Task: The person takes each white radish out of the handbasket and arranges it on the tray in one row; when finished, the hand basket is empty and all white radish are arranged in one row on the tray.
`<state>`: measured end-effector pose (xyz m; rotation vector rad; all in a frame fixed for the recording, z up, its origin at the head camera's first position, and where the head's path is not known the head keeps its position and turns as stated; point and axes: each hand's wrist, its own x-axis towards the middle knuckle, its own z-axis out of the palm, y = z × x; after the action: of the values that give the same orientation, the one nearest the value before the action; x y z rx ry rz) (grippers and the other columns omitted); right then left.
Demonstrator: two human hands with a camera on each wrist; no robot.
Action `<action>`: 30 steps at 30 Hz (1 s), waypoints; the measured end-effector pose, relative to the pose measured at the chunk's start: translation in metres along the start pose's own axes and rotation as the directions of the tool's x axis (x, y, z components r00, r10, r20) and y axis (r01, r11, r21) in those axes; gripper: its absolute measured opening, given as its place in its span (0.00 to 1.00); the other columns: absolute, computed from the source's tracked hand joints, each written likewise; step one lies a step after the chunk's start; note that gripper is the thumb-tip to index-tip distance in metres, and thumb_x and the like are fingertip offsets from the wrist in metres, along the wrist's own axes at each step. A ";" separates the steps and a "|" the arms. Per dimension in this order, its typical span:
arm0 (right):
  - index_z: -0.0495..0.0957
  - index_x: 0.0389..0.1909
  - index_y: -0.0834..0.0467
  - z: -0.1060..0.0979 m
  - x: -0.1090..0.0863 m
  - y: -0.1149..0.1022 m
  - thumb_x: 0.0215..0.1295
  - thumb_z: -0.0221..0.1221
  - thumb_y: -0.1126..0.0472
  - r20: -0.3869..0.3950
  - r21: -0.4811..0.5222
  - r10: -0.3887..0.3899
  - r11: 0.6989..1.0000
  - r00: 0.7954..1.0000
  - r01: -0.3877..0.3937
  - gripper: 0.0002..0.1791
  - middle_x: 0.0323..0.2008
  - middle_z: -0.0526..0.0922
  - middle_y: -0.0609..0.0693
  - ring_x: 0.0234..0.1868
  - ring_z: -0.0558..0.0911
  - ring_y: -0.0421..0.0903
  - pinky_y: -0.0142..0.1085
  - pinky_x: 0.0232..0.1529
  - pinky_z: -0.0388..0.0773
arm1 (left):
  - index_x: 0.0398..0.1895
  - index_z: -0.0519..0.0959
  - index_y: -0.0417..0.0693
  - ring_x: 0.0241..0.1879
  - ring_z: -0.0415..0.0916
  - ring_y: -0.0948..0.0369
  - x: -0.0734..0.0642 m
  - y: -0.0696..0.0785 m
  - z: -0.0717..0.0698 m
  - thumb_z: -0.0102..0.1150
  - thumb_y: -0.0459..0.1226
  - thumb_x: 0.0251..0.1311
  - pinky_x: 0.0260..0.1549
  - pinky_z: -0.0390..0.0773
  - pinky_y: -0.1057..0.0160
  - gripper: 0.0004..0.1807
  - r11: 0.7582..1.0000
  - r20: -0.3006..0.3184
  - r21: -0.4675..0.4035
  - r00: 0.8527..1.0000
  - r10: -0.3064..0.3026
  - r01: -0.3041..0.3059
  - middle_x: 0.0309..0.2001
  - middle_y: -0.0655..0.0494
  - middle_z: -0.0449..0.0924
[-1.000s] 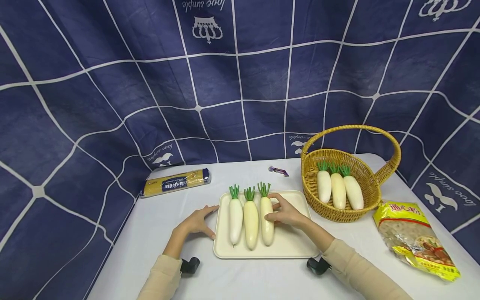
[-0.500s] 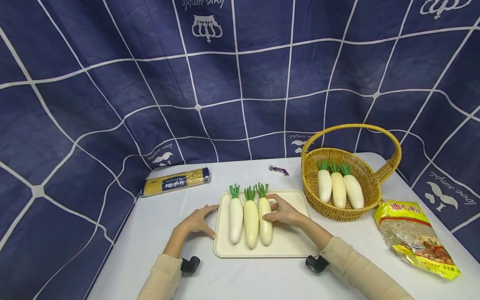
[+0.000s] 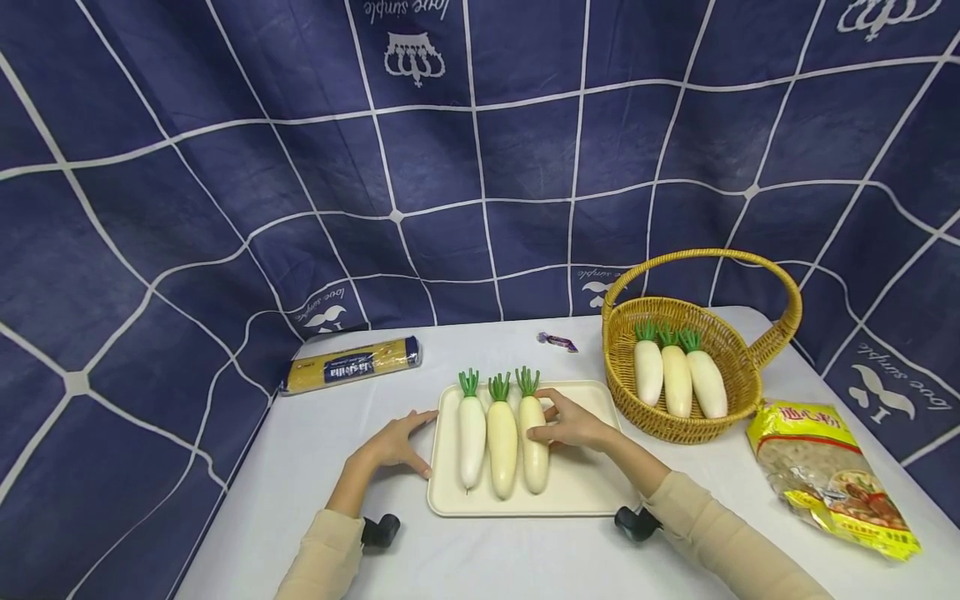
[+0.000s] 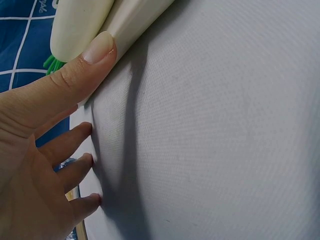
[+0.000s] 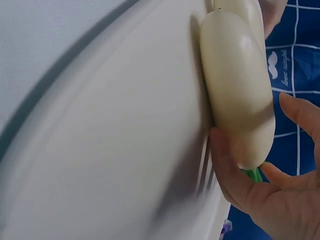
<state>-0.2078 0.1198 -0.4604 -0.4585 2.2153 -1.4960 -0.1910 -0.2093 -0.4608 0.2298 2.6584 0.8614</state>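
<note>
Three white radishes with green tops lie side by side on a cream tray (image 3: 581,487): a left radish (image 3: 471,437), a middle radish (image 3: 502,450) and a right radish (image 3: 536,467). My right hand (image 3: 573,425) holds the right radish, thumb on its upper side and fingers along its right side. In the right wrist view, the fingers (image 5: 227,170) curve about the leafy end of that radish (image 5: 237,75). At the tray's left edge, my left hand (image 3: 393,442) has its fingers spread; in the left wrist view its thumb (image 4: 75,75) touches the tray wall (image 4: 137,25).
A wicker basket (image 3: 682,429) with three more radishes stands at the right rear. In front of it lies a yellow-and-clear pasta bag (image 3: 828,475). A spaghetti packet (image 3: 352,365) is at the back left, and a small purple-wrapped candy (image 3: 557,341) lies behind the tray.
The right radish shifts slightly left towards the middle one, then slightly back right, with my right hand on it. My left hand stays in place.
</note>
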 end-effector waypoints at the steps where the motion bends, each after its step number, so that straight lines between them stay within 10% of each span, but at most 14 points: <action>1: 0.54 0.65 0.69 -0.001 0.000 0.000 0.55 0.65 0.64 0.003 -0.005 -0.003 1.000 1.000 0.003 0.41 0.42 0.75 0.66 0.33 0.81 0.46 0.45 0.35 0.84 | 0.66 0.67 0.49 0.68 0.50 0.38 0.000 0.000 0.000 0.81 0.40 0.21 0.62 0.53 0.33 0.57 1.000 -0.002 0.004 1.000 0.005 -0.005 0.68 0.38 0.59; 30: 0.56 0.64 0.67 -0.001 -0.003 -0.008 0.55 0.64 0.64 0.021 0.014 0.052 0.999 0.998 -0.052 0.38 0.40 0.75 0.64 0.28 0.82 0.47 0.44 0.34 0.84 | 0.66 0.66 0.48 0.68 0.51 0.38 0.000 -0.001 0.001 0.81 0.40 0.21 0.62 0.54 0.34 0.57 1.000 -0.006 0.003 1.000 0.014 -0.014 0.68 0.37 0.59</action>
<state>-0.2060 0.1191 -0.4520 -0.4063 2.1827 -1.4729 -0.1904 -0.2099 -0.4622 0.2468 2.6668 0.8644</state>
